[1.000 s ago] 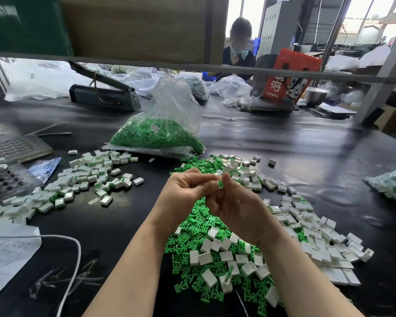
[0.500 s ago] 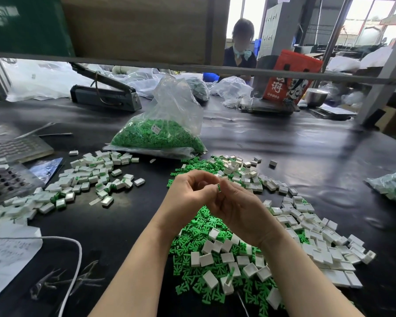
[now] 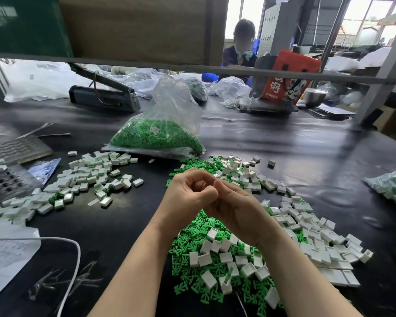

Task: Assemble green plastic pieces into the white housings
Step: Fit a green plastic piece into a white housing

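Both hands meet above the near pile, fingers curled inward against each other. left hand (image 3: 188, 197) and right hand (image 3: 236, 209) hide whatever sits between them, so can't tell what either is pinching, or if a part is in there at all

Progress, judging by the piles: a spread of assembled units (image 3: 78, 179) lies on the table's left, white with green showing in them. Far more is left: loose green pieces (image 3: 192, 245) heaped under the wrists, empty white housings (image 3: 306, 227) mixed in and trailing off right. Early-to-mid batch at best

Containers:
- clear bag (image 3: 160, 124), open top, roughly a third full of green pieces, behind the piles
- second bag (image 3: 391, 186) at the right edge, white/green parts inside, state unclear
- clear tray (image 3: 7, 179) far left, a few white parts on it
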`<state>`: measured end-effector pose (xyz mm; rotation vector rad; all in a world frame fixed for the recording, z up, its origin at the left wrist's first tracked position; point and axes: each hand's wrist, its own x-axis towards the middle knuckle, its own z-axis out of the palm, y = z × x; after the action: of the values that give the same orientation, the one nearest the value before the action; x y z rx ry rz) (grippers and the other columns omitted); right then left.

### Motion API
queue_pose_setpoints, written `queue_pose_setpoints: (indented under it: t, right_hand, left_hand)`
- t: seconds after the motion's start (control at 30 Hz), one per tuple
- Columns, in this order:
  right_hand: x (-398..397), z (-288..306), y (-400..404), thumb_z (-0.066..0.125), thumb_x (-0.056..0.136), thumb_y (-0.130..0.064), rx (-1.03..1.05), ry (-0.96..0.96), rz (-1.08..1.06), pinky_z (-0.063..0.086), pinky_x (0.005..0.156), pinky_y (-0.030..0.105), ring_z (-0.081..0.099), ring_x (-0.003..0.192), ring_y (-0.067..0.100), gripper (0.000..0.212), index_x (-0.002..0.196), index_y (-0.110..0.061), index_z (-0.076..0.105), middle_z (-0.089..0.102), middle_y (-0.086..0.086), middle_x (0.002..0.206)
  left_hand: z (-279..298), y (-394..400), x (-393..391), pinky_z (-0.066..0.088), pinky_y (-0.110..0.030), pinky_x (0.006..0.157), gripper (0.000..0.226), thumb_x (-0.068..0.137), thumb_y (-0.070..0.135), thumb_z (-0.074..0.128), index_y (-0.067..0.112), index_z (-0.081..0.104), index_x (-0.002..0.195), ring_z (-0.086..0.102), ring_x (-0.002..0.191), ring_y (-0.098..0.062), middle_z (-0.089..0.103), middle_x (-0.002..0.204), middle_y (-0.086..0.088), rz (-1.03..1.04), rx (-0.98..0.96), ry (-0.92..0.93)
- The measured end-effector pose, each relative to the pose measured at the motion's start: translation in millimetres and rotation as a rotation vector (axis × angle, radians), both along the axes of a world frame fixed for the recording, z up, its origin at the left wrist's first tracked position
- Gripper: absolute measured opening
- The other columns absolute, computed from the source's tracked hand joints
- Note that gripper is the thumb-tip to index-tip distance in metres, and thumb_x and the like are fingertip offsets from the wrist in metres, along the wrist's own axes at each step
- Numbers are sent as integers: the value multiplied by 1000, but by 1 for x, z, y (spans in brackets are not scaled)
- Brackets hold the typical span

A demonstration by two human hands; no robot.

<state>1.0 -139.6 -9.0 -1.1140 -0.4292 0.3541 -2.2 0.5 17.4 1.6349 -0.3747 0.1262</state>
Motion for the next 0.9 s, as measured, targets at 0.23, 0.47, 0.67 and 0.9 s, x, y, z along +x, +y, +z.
queue_pose_setpoints:
  t: [0.23, 0.47, 0.67, 0.9]
  right_hand:
    - [-1, 4, 0, 55, 89, -49, -7, 33, 51, 45, 75, 26, 53, 79, 16, 47, 108, -9, 70, 55, 13, 88]
    - [0, 1, -1, 64, 86, -39, 3, 40, 21, 48, 79, 25, 52, 87, 17, 36, 111, -14, 72, 53, 11, 97]
    - [0, 1, 1, 66, 84, -35, 66, 66, 23, 48, 83, 24, 50, 91, 18, 36, 112, -14, 72, 54, 10, 99]
    - [-3, 5, 6, 63, 84, -35, 82, 46, 1, 36, 90, 31, 32, 104, 30, 35, 112, -16, 73, 41, 16, 113]
  left_hand:
    - [-1, 1, -1, 45, -22, 44, 15, 79, -9, 59, 3, 63, 72, 54, 40, -18, 54, 55, -5, 11, -37, 36]
    - [0, -2, -2, 53, -43, 52, 13, 63, 11, 59, 1, 64, 71, 53, 54, -29, 49, 71, -15, 52, 43, -32]
    - [-2, -1, 0, 52, -47, 59, 7, 61, 17, 60, 14, 65, 63, 48, 56, -16, 45, 67, 6, 80, 73, -70]
    - [-3, -2, -2, 51, -56, 56, 17, 60, 30, 60, 16, 67, 66, 49, 61, -23, 46, 77, 4, 93, 50, -112]
